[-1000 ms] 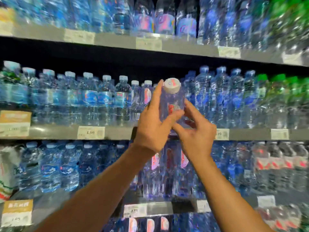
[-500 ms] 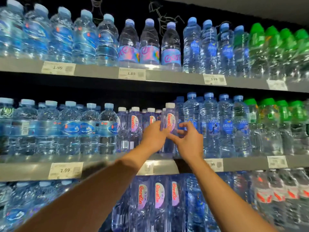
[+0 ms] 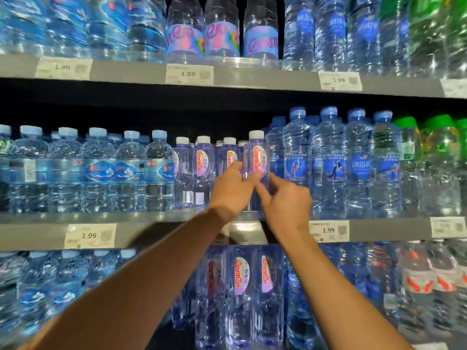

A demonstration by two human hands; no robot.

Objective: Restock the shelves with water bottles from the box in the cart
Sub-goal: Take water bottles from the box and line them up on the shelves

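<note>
- Water bottle (image 3: 255,160) with a white cap and a pink label is standing upright in the head view, long axis vertical, cap pointing up, label facing the camera.
- It is sitting at the front edge of the middle shelf (image 3: 151,233), at the right end of a row of matching purple-tinted bottles (image 3: 202,170) and just beside the taller blue-capped bottles (image 3: 328,162) on its right.
- Left hand (image 3: 232,190) is wrapping round the bottle's lower left side, thumb lying across the front under the label.
- Right hand (image 3: 286,200) is reaching in from the right, its curled fingers pinching the bottle's lower right side.
- Grey shelf edges are carrying paper price tags (image 3: 89,235) reading 1.99, and one on the upper shelf (image 3: 126,72) reading 1.89.
- Green-capped bottles (image 3: 439,157) are filling the far right of the shelves.
- More pink-labelled bottles (image 3: 240,294) are standing on the shelf below, under the hands.
- Background behind the bottles is dark.
</note>
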